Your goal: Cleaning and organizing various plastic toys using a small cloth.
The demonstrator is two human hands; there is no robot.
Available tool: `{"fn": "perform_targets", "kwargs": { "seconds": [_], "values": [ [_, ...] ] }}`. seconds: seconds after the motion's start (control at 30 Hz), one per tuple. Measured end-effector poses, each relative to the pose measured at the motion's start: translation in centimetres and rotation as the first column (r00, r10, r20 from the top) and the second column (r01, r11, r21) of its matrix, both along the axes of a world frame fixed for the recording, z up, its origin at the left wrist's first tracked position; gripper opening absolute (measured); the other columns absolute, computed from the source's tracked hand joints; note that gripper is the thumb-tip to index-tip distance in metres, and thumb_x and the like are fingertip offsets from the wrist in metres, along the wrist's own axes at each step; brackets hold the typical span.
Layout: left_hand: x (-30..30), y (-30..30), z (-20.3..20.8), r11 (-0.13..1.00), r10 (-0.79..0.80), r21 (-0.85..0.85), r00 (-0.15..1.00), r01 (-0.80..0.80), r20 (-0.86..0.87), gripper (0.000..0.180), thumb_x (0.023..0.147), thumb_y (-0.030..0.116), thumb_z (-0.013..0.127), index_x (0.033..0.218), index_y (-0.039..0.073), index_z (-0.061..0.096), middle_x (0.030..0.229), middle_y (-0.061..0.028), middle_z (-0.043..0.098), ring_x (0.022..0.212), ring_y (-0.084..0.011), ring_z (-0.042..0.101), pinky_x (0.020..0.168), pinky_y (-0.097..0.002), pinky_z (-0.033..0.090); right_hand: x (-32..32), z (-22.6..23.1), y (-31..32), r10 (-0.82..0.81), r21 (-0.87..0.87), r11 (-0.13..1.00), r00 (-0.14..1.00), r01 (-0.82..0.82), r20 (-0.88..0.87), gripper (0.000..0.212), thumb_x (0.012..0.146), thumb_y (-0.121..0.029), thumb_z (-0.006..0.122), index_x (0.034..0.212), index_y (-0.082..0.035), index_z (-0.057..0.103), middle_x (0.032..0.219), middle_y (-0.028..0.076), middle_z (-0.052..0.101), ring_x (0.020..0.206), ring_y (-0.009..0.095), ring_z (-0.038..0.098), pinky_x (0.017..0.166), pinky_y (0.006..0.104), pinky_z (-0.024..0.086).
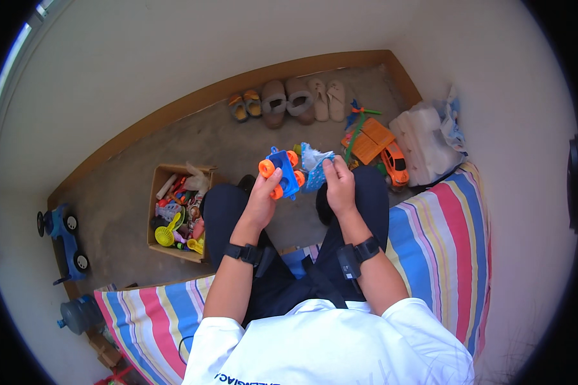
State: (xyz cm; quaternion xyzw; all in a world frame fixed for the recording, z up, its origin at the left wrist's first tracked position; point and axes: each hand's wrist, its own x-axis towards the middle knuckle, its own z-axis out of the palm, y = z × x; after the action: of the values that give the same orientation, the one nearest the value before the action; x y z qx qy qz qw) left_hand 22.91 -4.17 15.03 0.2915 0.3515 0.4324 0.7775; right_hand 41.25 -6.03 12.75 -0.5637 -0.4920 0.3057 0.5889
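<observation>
My left hand point(262, 199) grips a blue toy vehicle base point(285, 174) with orange wheels, held up above my knees. The base is tilted, and its wheels stick out to both sides. Close beside it, my right hand point(340, 186) pinches a blue dotted piece point(316, 174) with white showing at its top; I cannot tell whether it is a cloth or a soft packet. The thumb and fingers lie on its right edge. The piece is next to the toy's right wheels, and I cannot tell if they touch.
A cardboard box point(153, 221) of mixed toys stands left of my legs. An orange toy car point(395, 164) and white wrapped packs point(417, 141) lie to the right. Several shoes point(274, 106) line the far wall. A blue ride-on toy point(64, 237) stands far left. I sit on striped bedding point(443, 237).
</observation>
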Motion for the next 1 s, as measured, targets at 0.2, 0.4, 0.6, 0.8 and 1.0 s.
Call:
{"fn": "perform_targets", "kwargs": {
  "seconds": [0.2, 0.4, 0.6, 0.8, 1.0],
  "values": [
    [0.4, 0.0, -2.1, 0.995, -0.096, 0.026, 0.991, 0.099, -0.093, 0.061, 0.097, 0.030, 0.059, 0.147, 0.007, 0.032, 0.130, -0.0025, 0.052, 0.120, -0.0124, 0.049, 0.104, -0.0296, 0.037, -2.1, 2.1, -0.9, 0.008, 0.057, 0.998, 0.924, -0.032, 0.381, 0.013, 0.088, -0.010, 0.066, 0.086, 0.003, 0.065, 0.078, 0.013, 0.057, 0.069, 0.027, 0.058, 0.062, 0.0344, 0.046],
    [1.0, -0.3, -2.1, 0.986, -0.152, 0.044, 0.980, 0.159, -0.129, 0.066, 0.099, 0.028, 0.057, 0.152, 0.008, 0.022, 0.139, -0.0029, 0.044, 0.129, -0.0134, 0.042, 0.109, -0.0303, 0.032, -2.4, 1.5, -0.8, -0.034, 0.026, 0.999, 0.886, 0.025, 0.461, 0.014, 0.089, -0.016, 0.066, 0.092, -0.002, 0.068, 0.080, 0.012, 0.060, 0.072, 0.030, 0.062, 0.062, 0.0376, 0.049],
    [1.0, -0.3, -2.5, 0.980, -0.177, 0.065, 0.976, 0.186, -0.124, 0.063, 0.100, 0.026, 0.055, 0.152, 0.010, 0.023, 0.140, -0.0029, 0.043, 0.131, -0.0144, 0.040, 0.111, -0.0308, 0.030, -2.9, 1.7, -1.0, -0.024, -0.004, 0.999, 0.831, 0.032, 0.556, 0.018, 0.088, -0.020, 0.066, 0.099, -0.006, 0.071, 0.080, 0.010, 0.059, 0.071, 0.030, 0.063, 0.062, 0.0389, 0.050],
    [1.1, -0.1, -2.1, 0.980, -0.180, 0.054, 0.973, 0.190, -0.145, 0.059, 0.099, 0.020, 0.058, 0.150, 0.015, 0.028, 0.134, -0.0005, 0.047, 0.126, -0.0127, 0.043, 0.106, -0.0293, 0.034, -3.0, 1.1, -1.1, 0.019, 0.002, 1.000, 0.733, -0.029, 0.680, 0.028, 0.089, -0.018, 0.062, 0.114, -0.009, 0.069, 0.080, 0.008, 0.058, 0.070, 0.030, 0.062, 0.063, 0.0399, 0.050],
    [1.2, -0.2, -2.7, 0.988, -0.129, 0.075, 0.986, 0.138, -0.108, 0.055, 0.098, 0.013, 0.056, 0.146, 0.014, 0.028, 0.140, -0.0036, 0.044, 0.129, -0.0160, 0.042, 0.108, -0.0306, 0.034, -3.4, 1.0, -1.3, 0.133, -0.170, 0.985, 0.766, -0.032, 0.629, 0.030, 0.093, -0.021, 0.057, 0.118, -0.010, 0.067, 0.085, 0.012, 0.062, 0.076, 0.035, 0.065, 0.066, 0.0452, 0.052]
  ]
}}
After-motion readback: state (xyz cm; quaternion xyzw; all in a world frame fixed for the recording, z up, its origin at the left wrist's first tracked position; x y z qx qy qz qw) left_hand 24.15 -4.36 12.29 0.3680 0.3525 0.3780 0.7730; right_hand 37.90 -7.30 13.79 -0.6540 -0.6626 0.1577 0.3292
